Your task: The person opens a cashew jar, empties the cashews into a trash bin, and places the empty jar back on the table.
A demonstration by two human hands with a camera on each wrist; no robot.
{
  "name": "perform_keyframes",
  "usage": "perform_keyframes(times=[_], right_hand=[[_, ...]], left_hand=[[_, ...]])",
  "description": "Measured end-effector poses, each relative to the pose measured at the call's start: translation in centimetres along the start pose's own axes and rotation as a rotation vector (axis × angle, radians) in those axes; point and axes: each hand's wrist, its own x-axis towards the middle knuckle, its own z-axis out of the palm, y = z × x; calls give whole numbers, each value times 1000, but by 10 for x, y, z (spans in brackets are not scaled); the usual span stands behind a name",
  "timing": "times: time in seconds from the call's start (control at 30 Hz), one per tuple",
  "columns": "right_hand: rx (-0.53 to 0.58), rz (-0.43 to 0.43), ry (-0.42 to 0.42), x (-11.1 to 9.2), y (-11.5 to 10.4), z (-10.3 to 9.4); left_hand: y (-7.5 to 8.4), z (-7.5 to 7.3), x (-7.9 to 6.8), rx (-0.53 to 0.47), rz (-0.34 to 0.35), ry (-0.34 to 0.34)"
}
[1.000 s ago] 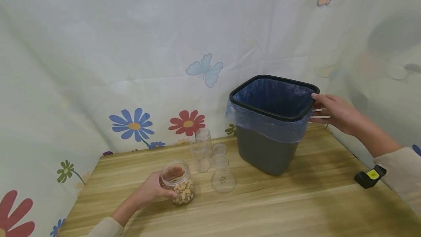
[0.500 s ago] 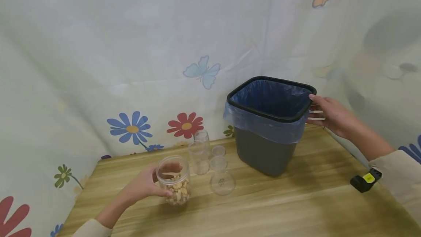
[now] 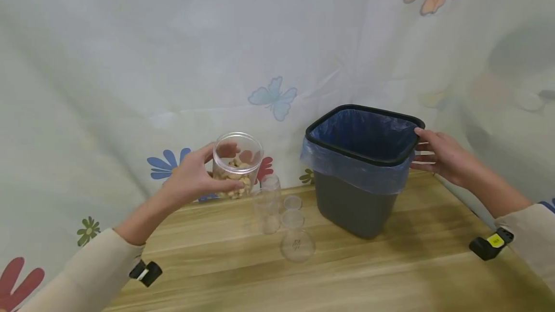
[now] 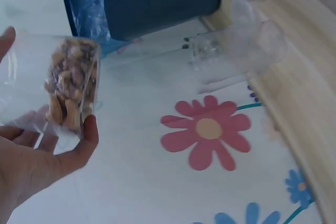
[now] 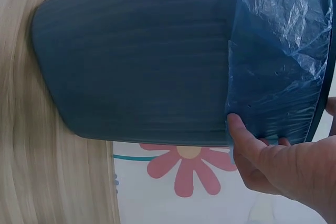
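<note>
A clear plastic jar [image 3: 238, 155], its mouth open, holds shelled nuts [image 3: 236, 187] in its lower part. My left hand [image 3: 188, 179] grips it around the side, off the table, left of the grey trash bin [image 3: 355, 206]. In the left wrist view the thumb and fingers wrap the jar. The bin stands upright, lined with a blue plastic bag [image 3: 355, 172] folded over and held by a black rim. My right hand [image 3: 448, 158] holds the bin's upper right corner, a fingertip on the rim and the others against the bag below; some fingers are partly hidden behind the bin.
Two clear containers [image 3: 264, 215] stand on the wooden table [image 3: 217, 268] left of the bin. Several clear round lids [image 3: 297, 245] lie in a row beside them. A flower-printed sheet [image 3: 208, 61] hangs behind the table and at its sides.
My left hand has lifted the jar of nuts up from near the table, after a slight shift left. My right hand stays on the bin, which keeps its place.
</note>
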Motion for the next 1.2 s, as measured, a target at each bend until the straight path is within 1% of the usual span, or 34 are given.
perform_keyframes(times=[0.13,0.2,0.33,0.5,0.57,0.63,0.8,0.9,1.0,1.1,1.2], right_hand=[[-3,-6,-16,0,1,-3],[-1,-1,-16,-2,1,-6],[5,16,-1,-5,3,-7],[74,46,42,-8,6,-4],[122,60,54,-8,6,-3],[148,66,67,-7,6,-2],[160,61,89,-5,6,0],[164,64,82,-4,6,1],[165,68,71,-1,7,3],[151,63,68,1,6,3],[139,59,74,2,6,3]], left_hand=[[17,-3,23,101,-23,37],[21,-2,33,134,-27,51],[27,1,52,167,-22,68],[36,1,76,214,-7,76],[41,1,86,237,2,83],[45,2,96,261,18,96],[58,4,121,372,75,116],[67,6,134,455,91,112],[75,7,144,537,76,96],[82,9,155,617,57,69],[89,15,164,696,52,30]])
